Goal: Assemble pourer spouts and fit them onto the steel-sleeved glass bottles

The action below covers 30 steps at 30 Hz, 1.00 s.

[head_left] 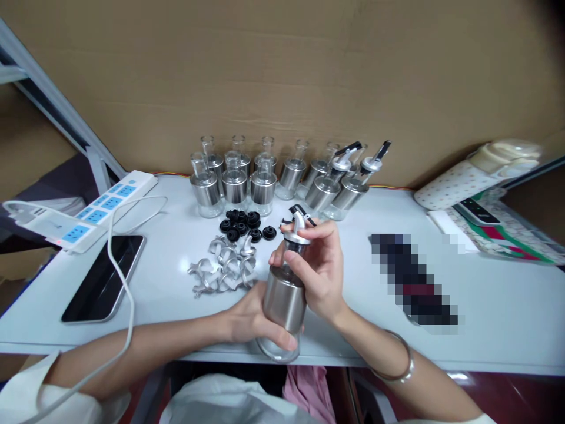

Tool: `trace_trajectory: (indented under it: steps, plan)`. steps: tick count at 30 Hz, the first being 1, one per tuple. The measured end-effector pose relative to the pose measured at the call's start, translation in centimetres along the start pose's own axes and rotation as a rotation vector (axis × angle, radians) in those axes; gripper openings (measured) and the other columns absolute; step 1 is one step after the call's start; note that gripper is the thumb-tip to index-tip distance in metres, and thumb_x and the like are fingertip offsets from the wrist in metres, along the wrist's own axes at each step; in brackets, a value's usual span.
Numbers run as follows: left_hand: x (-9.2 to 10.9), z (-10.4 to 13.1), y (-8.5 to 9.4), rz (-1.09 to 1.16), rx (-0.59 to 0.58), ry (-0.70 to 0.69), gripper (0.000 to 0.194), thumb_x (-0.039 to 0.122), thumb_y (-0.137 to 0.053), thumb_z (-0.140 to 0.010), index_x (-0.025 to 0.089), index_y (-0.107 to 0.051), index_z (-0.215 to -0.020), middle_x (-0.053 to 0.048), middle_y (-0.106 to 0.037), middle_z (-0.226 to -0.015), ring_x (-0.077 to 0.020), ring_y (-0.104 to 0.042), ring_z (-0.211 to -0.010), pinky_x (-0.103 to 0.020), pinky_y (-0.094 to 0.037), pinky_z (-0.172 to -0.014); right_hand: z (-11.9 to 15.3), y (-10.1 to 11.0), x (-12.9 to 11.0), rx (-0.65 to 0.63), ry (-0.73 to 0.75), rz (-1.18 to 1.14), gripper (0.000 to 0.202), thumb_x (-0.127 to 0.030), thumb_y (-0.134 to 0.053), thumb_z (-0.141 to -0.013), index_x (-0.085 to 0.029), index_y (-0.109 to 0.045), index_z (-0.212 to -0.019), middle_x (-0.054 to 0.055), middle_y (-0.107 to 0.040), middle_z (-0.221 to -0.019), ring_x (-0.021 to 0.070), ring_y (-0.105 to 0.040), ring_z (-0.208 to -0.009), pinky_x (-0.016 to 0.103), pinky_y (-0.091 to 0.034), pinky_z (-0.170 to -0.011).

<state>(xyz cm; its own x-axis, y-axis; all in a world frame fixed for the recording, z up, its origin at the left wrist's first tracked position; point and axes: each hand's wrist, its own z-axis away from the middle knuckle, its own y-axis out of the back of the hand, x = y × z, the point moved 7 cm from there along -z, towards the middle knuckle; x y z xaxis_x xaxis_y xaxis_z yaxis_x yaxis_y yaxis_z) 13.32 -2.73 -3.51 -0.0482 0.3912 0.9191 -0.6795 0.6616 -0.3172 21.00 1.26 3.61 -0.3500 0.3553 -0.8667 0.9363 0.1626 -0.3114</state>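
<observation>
My left hand (260,321) is wrapped round the lower body of a glass oil bottle (286,299) with a brushed metal sleeve, tilted slightly at the table's front edge. At its neck, the fingers of my right hand (320,265) close round the silver pour spout (296,235), which sits on the bottle mouth. The spout has a black flip lid. Just beyond, black rubber stoppers (241,225) lie in a pile. Silver spout parts (225,265) are heaped to the left of the bottle.
Several open bottles (236,182) stand in rows at the back; two bottles with spouts (346,188) stand at their right. A tablet (106,277), cable and power strip (106,206) lie left. A dotted flask (468,176) and a pixelated dark object (412,280) lie right.
</observation>
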Motion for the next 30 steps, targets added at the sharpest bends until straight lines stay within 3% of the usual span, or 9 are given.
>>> trace_trajectory:
  steps: [6,12,19,22,25,27,30]
  plan:
    - [-0.1,0.0,-0.1,-0.036,0.005,-0.007,0.034,0.033,-0.082,-0.05,0.013,-0.07,-0.075,-0.002,-0.066,-0.071,-0.0161,-0.058,-0.066,-0.027,-0.045,-0.062,-0.1,0.0,-0.3,0.011,0.018,-0.002,0.025,-0.013,-0.066,-0.076,-0.026,-0.048,-0.088,0.0,-0.049,-0.099,0.0108,-0.062,-0.065,0.031,-0.059,-0.057]
    - [0.0,0.0,0.2,-0.008,0.056,-0.002,0.038,0.034,-0.083,-0.049,0.012,-0.069,-0.076,-0.004,-0.066,-0.073,-0.0172,-0.059,-0.067,-0.028,-0.045,-0.064,0.1,0.0,0.2,-0.08,0.044,-0.014,0.02,-0.023,-0.058,-0.088,-0.029,-0.046,-0.103,0.002,-0.053,-0.111,0.01,-0.064,-0.064,0.034,-0.058,-0.063]
    - [0.3,0.0,0.2,-0.059,0.059,-0.094,0.04,0.038,-0.081,-0.053,0.011,-0.066,-0.077,-0.004,-0.063,-0.073,-0.017,-0.056,-0.066,-0.028,-0.045,-0.062,0.2,-0.8,-0.3,-0.224,0.11,0.104,0.054,-0.043,-0.06,-0.087,-0.037,-0.025,-0.128,0.007,-0.05,-0.122,0.0208,-0.066,-0.087,0.042,-0.058,-0.072]
    - [0.9,0.2,0.2,-0.096,0.087,-0.167,0.039,0.037,-0.079,-0.056,0.012,-0.064,-0.082,-0.005,-0.063,-0.077,-0.0194,-0.058,-0.072,-0.03,-0.046,-0.065,-0.1,-1.2,-0.3,-0.413,0.02,0.21,0.07,-0.044,-0.062,-0.084,-0.035,-0.017,-0.135,0.009,-0.053,-0.12,0.0213,-0.065,-0.09,0.041,-0.058,-0.074]
    - [1.7,0.4,0.2,-0.139,0.113,-0.251,0.04,0.034,-0.078,-0.059,0.014,-0.062,-0.089,-0.005,-0.063,-0.085,-0.0221,-0.059,-0.082,-0.033,-0.048,-0.074,-0.2,-1.2,-0.3,-0.701,-0.109,0.416,0.083,-0.041,-0.076,-0.072,-0.027,-0.028,-0.139,0.008,-0.062,-0.11,0.0226,-0.066,-0.092,0.039,-0.058,-0.078]
    - [1.6,0.3,0.1,-0.162,0.097,-0.248,0.042,0.038,-0.079,-0.059,0.014,-0.06,-0.089,-0.005,-0.062,-0.085,-0.0221,-0.058,-0.083,-0.034,-0.048,-0.077,-0.3,-0.7,-0.8,-0.811,-0.13,0.507,0.08,-0.038,-0.082,-0.063,-0.023,-0.044,-0.131,0.005,-0.067,-0.099,0.022,-0.067,-0.087,0.036,-0.059,-0.075]
    - [1.1,0.2,0.0,-0.131,0.073,-0.234,0.055,0.05,-0.078,-0.062,0.014,-0.057,-0.098,-0.006,-0.061,-0.09,-0.0223,-0.058,-0.085,-0.034,-0.047,-0.078,-1.2,0.6,-2.0,-0.751,-0.108,0.484,0.063,-0.036,-0.085,-0.06,-0.022,-0.057,-0.115,0.001,-0.069,-0.088,0.0188,-0.068,-0.074,0.031,-0.06,-0.062]
